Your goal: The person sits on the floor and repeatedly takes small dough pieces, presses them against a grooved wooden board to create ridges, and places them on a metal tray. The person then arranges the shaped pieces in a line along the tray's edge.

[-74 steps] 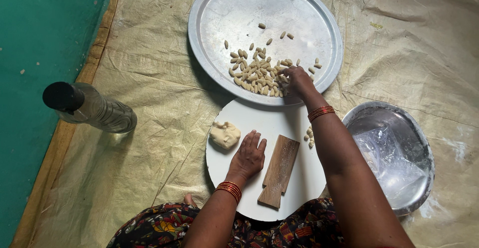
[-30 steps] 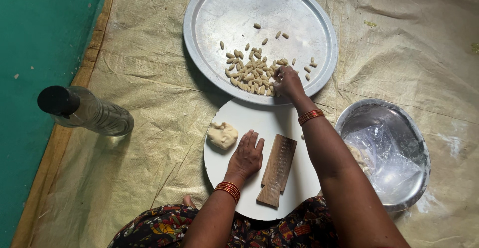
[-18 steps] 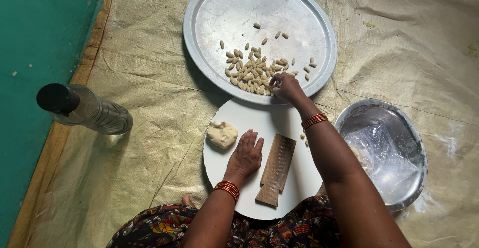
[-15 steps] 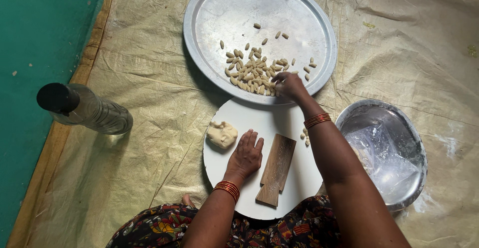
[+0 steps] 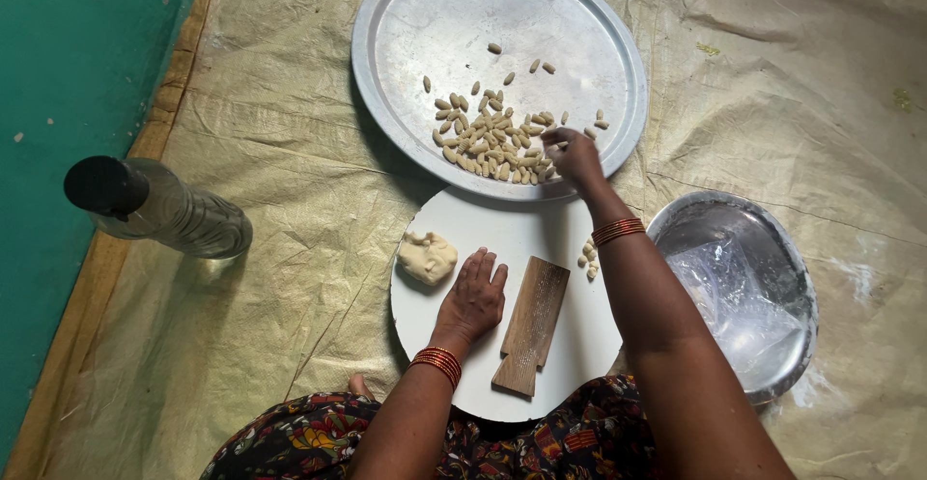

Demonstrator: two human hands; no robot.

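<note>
Right hand (image 5: 575,156) pinched closed over small pale dough shells (image 5: 488,137) on round steel tray (image 5: 386,45).
Left hand (image 5: 473,296) lay flat, fingers spread, on white round board (image 5: 560,345).

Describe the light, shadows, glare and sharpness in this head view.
Head view: soft, even light; the steel tray shows a dull sheen, no harsh glare; a shadow lies along its near rim on the white board; the right hand looks slightly soft over the dough pieces; the bottle leans outward near the frame's edge.

Right hand (image 5: 574,155): fingers over the dough pieces (image 5: 488,137), grip undeterminable. Round white board (image 5: 502,239): near edge hidden by patterned clothing (image 5: 319,437).
</note>
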